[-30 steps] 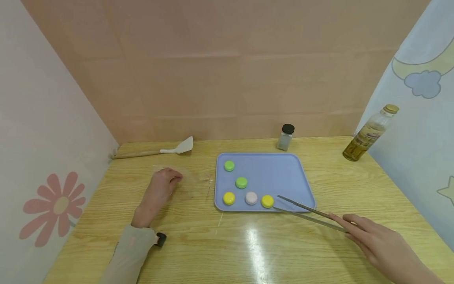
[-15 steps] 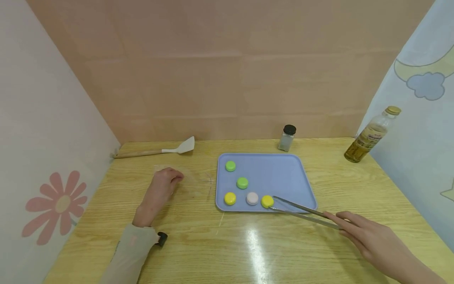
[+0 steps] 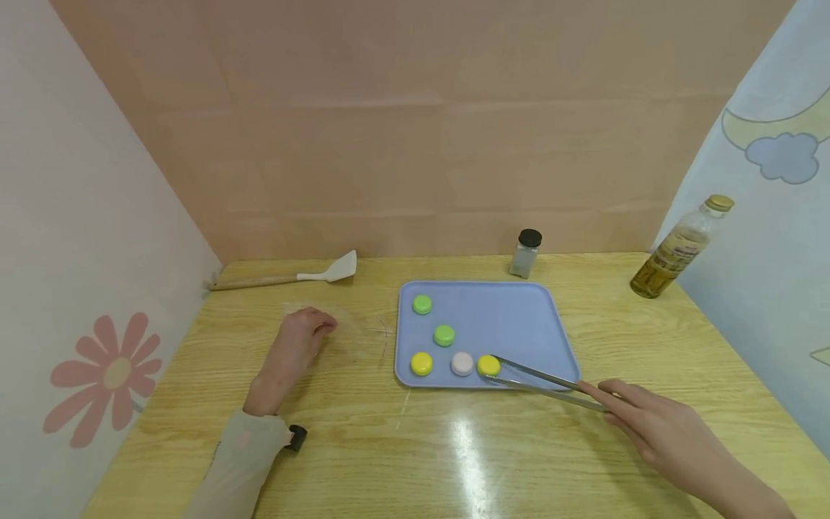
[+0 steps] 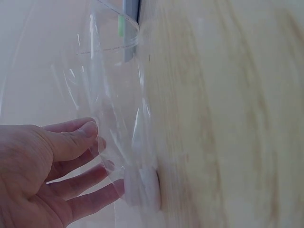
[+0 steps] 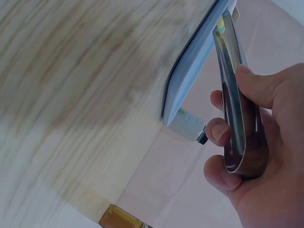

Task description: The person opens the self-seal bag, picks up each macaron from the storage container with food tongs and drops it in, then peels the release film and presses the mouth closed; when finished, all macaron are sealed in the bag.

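Observation:
My right hand point(image 3: 661, 432) grips metal tongs point(image 5: 233, 109). Their tips lie on either side of the right-hand yellow macaron point(image 3: 488, 365), at the front of the blue tray point(image 3: 499, 317). On the same tray are a pale macaron point(image 3: 462, 363), another yellow macaron point(image 3: 421, 363) and two green macarons, one nearer point(image 3: 444, 335) and one farther back point(image 3: 422, 304). To the left, my left hand point(image 3: 300, 342) pinches the edge of a clear plastic bag point(image 4: 116, 95) between thumb and finger. A whitish round thing point(image 4: 149, 190) shows through the film by the lower fingers.
A spatula point(image 3: 279, 280) with a wooden handle lies at the back left. Behind the tray stands a small black-lidded jar point(image 3: 524, 256). An oil bottle point(image 3: 674, 252) is at the back right, near the side wall. The bag's mouth faces the tray's left edge.
My right hand has moved left and the tongs have advanced, so their tips now flank the yellow macaron instead of sitting to its right. The left hand keeps its place on the bag.

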The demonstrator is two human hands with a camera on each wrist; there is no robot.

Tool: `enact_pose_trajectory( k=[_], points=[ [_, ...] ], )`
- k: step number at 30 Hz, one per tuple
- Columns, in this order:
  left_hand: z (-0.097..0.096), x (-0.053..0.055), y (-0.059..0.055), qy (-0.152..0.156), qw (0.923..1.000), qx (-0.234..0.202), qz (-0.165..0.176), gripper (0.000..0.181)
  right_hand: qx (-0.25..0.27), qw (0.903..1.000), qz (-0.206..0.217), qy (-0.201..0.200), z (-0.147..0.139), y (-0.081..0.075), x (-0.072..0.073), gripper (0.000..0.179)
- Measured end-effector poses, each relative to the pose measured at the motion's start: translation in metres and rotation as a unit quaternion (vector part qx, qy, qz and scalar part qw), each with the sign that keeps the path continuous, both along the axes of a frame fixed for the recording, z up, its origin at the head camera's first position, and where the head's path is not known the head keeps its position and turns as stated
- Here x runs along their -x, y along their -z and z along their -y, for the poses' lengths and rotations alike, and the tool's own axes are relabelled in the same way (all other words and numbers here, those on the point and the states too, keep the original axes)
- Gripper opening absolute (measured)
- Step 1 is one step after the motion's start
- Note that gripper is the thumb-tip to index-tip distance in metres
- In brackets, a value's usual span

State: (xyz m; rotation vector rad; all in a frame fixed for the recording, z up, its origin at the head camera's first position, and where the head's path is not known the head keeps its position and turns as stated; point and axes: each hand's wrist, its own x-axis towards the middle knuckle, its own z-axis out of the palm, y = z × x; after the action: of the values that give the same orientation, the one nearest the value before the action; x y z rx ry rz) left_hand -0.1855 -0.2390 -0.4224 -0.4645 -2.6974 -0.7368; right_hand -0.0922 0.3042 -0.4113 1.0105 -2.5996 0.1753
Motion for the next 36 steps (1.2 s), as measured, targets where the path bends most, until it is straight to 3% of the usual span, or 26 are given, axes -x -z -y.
enact_pose_trajectory(
  k=[13, 23, 36],
  points=[
    [0.000, 0.000, 0.003, 0.002, 1.0000, 0.001, 0.006, 0.010, -0.023, 0.9995, -0.020, 0.007, 0.004, 0.001, -0.002, 0.062],
    [0.001, 0.002, 0.002, 0.004, 1.0000, 0.004, -0.001, 0.009, -0.007, 0.9993, -0.036, -0.009, 0.004, -0.003, 0.000, 0.060],
    [0.000, 0.001, 0.000, -0.001, 1.0000, 0.006, -0.001, 0.009, 0.007, 0.9975, -0.060, -0.038, 0.039, -0.010, 0.014, 0.057]
  ],
)
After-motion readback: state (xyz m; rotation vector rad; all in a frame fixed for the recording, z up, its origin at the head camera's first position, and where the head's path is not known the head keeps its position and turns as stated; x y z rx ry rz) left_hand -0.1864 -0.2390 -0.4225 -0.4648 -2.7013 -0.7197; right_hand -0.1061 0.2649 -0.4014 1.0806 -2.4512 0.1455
